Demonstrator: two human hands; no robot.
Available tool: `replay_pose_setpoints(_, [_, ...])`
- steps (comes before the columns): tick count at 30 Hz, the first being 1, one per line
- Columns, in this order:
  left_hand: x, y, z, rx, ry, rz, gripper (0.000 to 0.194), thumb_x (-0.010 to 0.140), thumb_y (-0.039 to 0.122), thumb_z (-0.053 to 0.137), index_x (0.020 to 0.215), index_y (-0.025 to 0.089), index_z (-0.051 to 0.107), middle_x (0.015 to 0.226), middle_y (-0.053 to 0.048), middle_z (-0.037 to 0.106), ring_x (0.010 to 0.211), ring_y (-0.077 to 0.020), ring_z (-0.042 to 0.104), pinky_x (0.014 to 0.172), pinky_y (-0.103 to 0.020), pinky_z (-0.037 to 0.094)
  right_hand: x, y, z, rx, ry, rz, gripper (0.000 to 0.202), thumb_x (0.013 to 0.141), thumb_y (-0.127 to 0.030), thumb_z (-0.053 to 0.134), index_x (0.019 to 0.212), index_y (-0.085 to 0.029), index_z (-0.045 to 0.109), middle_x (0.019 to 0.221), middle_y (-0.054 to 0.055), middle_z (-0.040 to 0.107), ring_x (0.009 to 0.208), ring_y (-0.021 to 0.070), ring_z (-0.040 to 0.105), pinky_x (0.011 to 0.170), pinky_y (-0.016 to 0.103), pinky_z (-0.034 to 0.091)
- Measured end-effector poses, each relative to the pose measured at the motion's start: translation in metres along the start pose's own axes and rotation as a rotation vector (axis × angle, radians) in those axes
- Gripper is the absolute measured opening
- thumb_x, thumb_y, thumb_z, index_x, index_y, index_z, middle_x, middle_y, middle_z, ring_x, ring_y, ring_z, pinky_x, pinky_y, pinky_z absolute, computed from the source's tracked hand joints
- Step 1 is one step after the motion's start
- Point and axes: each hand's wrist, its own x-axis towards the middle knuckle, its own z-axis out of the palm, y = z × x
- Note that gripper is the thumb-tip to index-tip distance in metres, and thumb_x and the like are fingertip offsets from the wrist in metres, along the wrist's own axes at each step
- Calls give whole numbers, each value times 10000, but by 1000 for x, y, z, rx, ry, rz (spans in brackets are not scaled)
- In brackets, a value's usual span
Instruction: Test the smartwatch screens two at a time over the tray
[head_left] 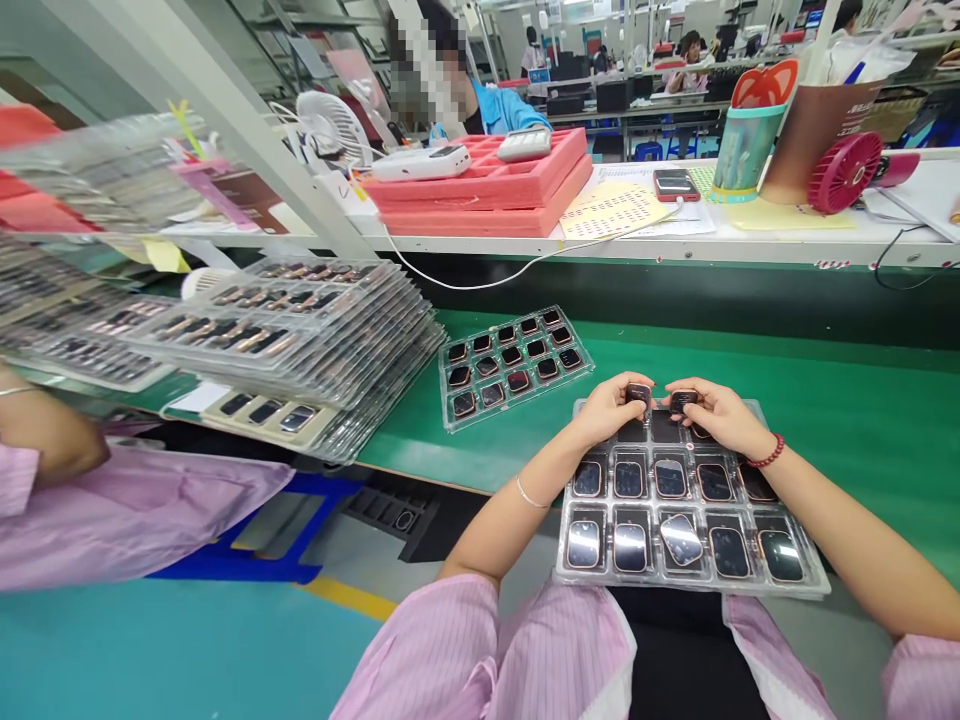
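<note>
12 = straight ahead of you. The green bench (862,385) runs across 12. The stack (375,350) of trays sits on it between 9 and 10, well apart from your hands. Your tray (675,580) is right in front of you, near edge seemingly overhanging the bench at 6. Near and middle rows hold watches (629,546); the far row is partly behind your hands, can't tell which pockets there are filled. The side tray (517,398), also loaded, lies angled between 10 and 11.

Left hand (615,405) is at your tray's 11, thumb and fingers pinched on the left watch (637,394). Right hand (720,412) is at its 1, likewise clamped on the right watch (683,401). Both pieces are up at the far row, near each other but apart.

My read: mid-handling, one piece per hand. Setting either down would call for squaring it to a pocket, lowering it flat, then releasing without knocking neighbours. Mind the overhang: pressing the near edge could tip the tray. At 6, the skewed watch (682,540) sits turned in its pocket; probably needs straightening to seat.
</note>
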Motion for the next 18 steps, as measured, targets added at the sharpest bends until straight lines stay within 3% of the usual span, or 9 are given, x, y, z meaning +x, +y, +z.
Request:
replay_pose_setpoints(5, [-1,0,1,10,6,6,477,687,85,653,1153,159,581,936,-44,715,867,-150,671,863,-314,514,1,-2,0,9,10,4,433,749,-180,605,1180,-193,644,1095,104,749,819,215,754,705,356,636])
replay_pose_setpoints(13, [1,-2,1,9,3,11,429,674,93,644,1096,158,595,950,-51,722,889,-164,687,873,-330,526,1,-3,1,23,11,-1,451,735,-130,582,1173,-215,648,1168,103,736,915,240,757,718,361,649])
replay_pose_setpoints(18, [1,-3,0,22,1,31,476,677,100,662,1145,153,591,989,-65,726,905,-171,690,886,-336,528,1,-1,0,30,18,-4,452,748,-135,578,1192,-201,635,1149,113,744,871,224,759,711,352,639])
